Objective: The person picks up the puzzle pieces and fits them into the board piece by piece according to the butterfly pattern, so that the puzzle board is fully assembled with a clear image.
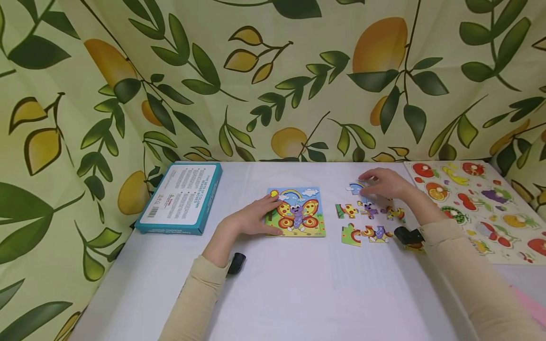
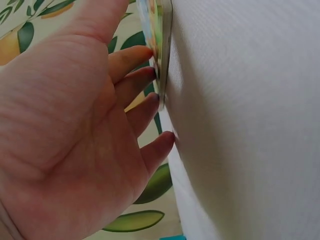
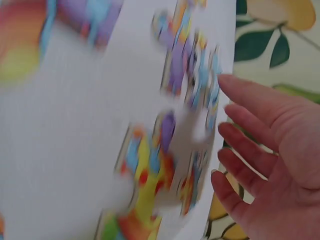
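Note:
A square butterfly picture board (image 1: pixel 300 220) lies on the table, with a rainbow along its top. My left hand (image 1: pixel 252 217) rests at the board's left side, fingers nearly straight over its edge; the left wrist view shows the fingertips (image 2: pixel 151 102) along that edge. Off to the right, my right hand (image 1: pixel 386 183) reaches over loose jigsaw pieces, its thumb and fingers apart beside a rainbow-and-cloud puzzle piece (image 1: pixel 354 188). Nearer the front lie a purple piece (image 1: pixel 368 211), a yellow-and-red piece (image 1: pixel 347 210) and a green piece (image 1: pixel 350 235). Motion blurs the pieces in the right wrist view.
A teal-edged box (image 1: pixel 175 199) with printed text lies at the left. On the right, a fruit-picture sheet (image 1: pixel 490 203) passes partly under the right forearm. Behind the white table (image 1: pixel 290 284) hangs a fruit-and-leaf patterned cloth (image 1: pixel 256 109). Something pink (image 1: pixel 526 303) shows at the right edge.

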`<state>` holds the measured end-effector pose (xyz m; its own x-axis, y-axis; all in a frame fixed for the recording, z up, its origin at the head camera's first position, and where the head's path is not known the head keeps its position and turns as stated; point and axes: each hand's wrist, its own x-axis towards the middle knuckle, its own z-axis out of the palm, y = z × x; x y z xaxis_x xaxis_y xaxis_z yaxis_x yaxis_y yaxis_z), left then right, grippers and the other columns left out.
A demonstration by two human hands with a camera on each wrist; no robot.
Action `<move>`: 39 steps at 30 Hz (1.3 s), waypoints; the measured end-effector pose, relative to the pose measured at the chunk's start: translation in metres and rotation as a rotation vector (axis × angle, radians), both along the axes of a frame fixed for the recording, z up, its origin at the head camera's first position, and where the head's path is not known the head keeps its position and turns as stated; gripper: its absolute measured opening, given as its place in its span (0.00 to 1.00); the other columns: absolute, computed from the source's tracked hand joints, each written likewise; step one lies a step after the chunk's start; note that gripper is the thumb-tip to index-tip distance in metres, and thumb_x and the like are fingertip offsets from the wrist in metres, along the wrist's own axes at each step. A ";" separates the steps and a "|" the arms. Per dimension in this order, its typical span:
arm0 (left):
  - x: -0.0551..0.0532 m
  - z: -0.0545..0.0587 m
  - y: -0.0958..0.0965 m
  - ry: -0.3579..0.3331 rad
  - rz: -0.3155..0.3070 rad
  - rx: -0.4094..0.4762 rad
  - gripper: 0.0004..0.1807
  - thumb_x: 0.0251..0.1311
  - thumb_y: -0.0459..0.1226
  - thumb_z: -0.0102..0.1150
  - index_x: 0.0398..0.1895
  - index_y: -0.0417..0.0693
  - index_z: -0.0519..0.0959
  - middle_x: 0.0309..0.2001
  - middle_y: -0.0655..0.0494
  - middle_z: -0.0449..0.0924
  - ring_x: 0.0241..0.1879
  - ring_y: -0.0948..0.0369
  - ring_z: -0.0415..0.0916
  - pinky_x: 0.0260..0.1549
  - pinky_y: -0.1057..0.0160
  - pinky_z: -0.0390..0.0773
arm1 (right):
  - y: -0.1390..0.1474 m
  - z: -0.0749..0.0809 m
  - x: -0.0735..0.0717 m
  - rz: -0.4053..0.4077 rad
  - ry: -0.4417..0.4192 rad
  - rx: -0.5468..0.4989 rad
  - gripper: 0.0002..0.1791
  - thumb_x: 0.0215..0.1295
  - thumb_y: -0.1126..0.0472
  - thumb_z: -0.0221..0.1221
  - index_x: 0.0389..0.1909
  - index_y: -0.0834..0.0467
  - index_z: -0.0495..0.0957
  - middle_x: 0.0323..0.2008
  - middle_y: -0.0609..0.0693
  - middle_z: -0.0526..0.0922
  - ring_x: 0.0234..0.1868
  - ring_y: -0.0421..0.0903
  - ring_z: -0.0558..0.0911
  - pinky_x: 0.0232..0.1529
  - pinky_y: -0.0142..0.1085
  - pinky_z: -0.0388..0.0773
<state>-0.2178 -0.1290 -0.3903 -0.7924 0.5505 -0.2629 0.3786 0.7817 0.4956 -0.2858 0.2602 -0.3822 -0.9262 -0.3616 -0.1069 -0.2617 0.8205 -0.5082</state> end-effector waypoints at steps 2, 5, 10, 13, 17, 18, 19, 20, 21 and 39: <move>0.001 0.001 0.001 0.000 0.003 0.003 0.47 0.55 0.53 0.68 0.75 0.50 0.59 0.77 0.55 0.47 0.76 0.53 0.37 0.71 0.48 0.46 | 0.007 -0.001 0.000 0.008 -0.012 -0.007 0.27 0.62 0.55 0.66 0.57 0.68 0.74 0.56 0.67 0.75 0.57 0.65 0.70 0.58 0.62 0.65; 0.001 0.002 0.001 -0.004 0.010 0.006 0.47 0.55 0.52 0.68 0.75 0.51 0.59 0.77 0.55 0.48 0.76 0.53 0.38 0.71 0.48 0.47 | 0.011 -0.004 -0.001 0.018 -0.017 -0.022 0.27 0.62 0.56 0.66 0.56 0.68 0.75 0.55 0.67 0.75 0.58 0.66 0.69 0.59 0.62 0.64; 0.001 0.001 0.001 -0.004 0.019 0.002 0.46 0.55 0.52 0.68 0.75 0.52 0.59 0.77 0.55 0.47 0.76 0.53 0.38 0.71 0.47 0.47 | 0.012 -0.006 -0.003 0.015 -0.019 -0.033 0.26 0.62 0.55 0.67 0.55 0.67 0.75 0.55 0.66 0.75 0.57 0.65 0.68 0.59 0.62 0.64; 0.001 0.001 0.001 -0.002 0.023 -0.001 0.46 0.55 0.53 0.68 0.75 0.52 0.59 0.77 0.55 0.47 0.76 0.53 0.38 0.71 0.47 0.47 | 0.012 -0.007 -0.004 0.008 -0.023 -0.044 0.26 0.61 0.55 0.67 0.54 0.68 0.74 0.54 0.67 0.75 0.56 0.65 0.68 0.59 0.62 0.63; 0.001 0.001 0.001 0.009 0.023 -0.016 0.47 0.55 0.53 0.68 0.75 0.52 0.59 0.77 0.55 0.47 0.76 0.54 0.37 0.71 0.48 0.45 | 0.009 -0.006 -0.003 -0.031 -0.041 -0.070 0.27 0.61 0.56 0.67 0.53 0.68 0.69 0.49 0.66 0.74 0.50 0.62 0.69 0.54 0.57 0.68; 0.001 0.001 0.001 0.015 0.022 -0.022 0.47 0.55 0.53 0.68 0.75 0.52 0.59 0.77 0.55 0.48 0.76 0.54 0.37 0.71 0.49 0.44 | 0.007 -0.006 -0.003 -0.047 -0.045 -0.079 0.27 0.61 0.56 0.67 0.52 0.67 0.68 0.48 0.65 0.74 0.48 0.60 0.69 0.51 0.54 0.69; 0.001 0.002 0.001 0.020 0.022 -0.029 0.47 0.55 0.53 0.68 0.75 0.52 0.59 0.77 0.55 0.48 0.76 0.54 0.37 0.72 0.50 0.43 | 0.006 -0.006 -0.002 -0.060 -0.043 -0.090 0.26 0.61 0.56 0.67 0.52 0.66 0.68 0.46 0.63 0.74 0.47 0.59 0.69 0.49 0.52 0.70; 0.001 0.001 0.001 0.026 0.020 -0.037 0.47 0.55 0.54 0.68 0.75 0.52 0.59 0.77 0.56 0.47 0.76 0.55 0.36 0.72 0.51 0.43 | 0.004 -0.006 -0.001 -0.072 -0.043 -0.104 0.26 0.62 0.56 0.67 0.52 0.65 0.67 0.45 0.63 0.74 0.46 0.58 0.70 0.48 0.49 0.70; 0.001 0.001 0.001 0.030 0.016 -0.041 0.47 0.55 0.54 0.68 0.75 0.52 0.59 0.77 0.55 0.47 0.76 0.55 0.36 0.72 0.51 0.43 | 0.002 -0.006 0.000 -0.082 -0.035 -0.117 0.25 0.63 0.56 0.66 0.52 0.64 0.68 0.45 0.62 0.74 0.45 0.57 0.70 0.47 0.47 0.70; -0.002 -0.003 0.004 0.006 0.046 -0.038 0.46 0.56 0.57 0.66 0.75 0.54 0.60 0.77 0.56 0.48 0.75 0.55 0.45 0.70 0.52 0.53 | -0.127 -0.016 0.009 -0.153 -0.337 -0.520 0.20 0.68 0.56 0.61 0.54 0.65 0.74 0.38 0.53 0.85 0.36 0.43 0.83 0.44 0.32 0.80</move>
